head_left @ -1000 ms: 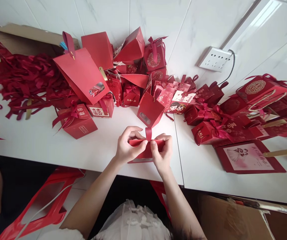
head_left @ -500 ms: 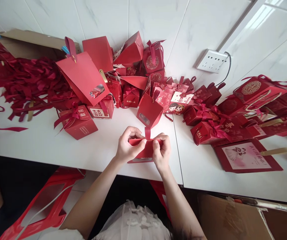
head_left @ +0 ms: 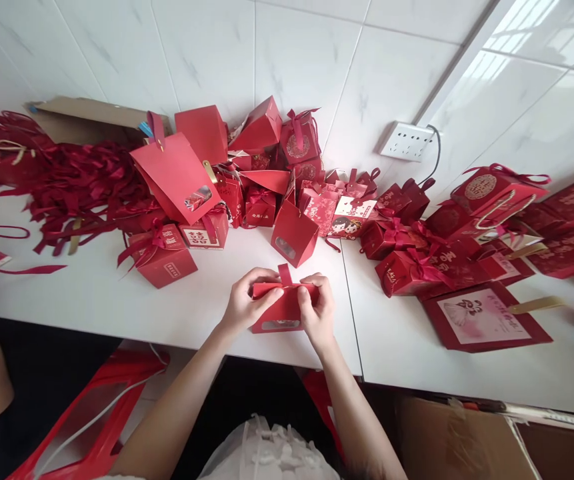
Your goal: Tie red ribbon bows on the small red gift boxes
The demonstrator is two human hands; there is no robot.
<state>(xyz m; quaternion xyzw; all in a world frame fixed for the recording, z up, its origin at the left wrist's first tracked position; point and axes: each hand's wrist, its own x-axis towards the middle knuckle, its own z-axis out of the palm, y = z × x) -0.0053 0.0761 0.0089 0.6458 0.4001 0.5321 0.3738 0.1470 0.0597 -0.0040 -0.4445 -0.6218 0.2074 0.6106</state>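
A small red paper gift box [head_left: 281, 309] with a little clear window and a dark red ribbon tab on top sits near the front edge of the white table [head_left: 117, 300]. My left hand [head_left: 244, 303] pinches the left side of its folded top. My right hand [head_left: 317, 308] pinches the right side, with fingers curled over the flap. Both hands are closed on the box.
A heap of red gift boxes and bags [head_left: 267, 180] fills the back of the table. Loose dark red ribbons [head_left: 77, 187] lie at left by a cardboard box [head_left: 87, 117]. A flat red card [head_left: 481, 317] lies at right. Other people's hands show at both edges. A wall socket [head_left: 407, 140] hangs behind.
My hands and the box stay almost as they were, while the view tilts up a little. My fingers have pressed the top flaps lower. Another person's hand has come in at the right edge.
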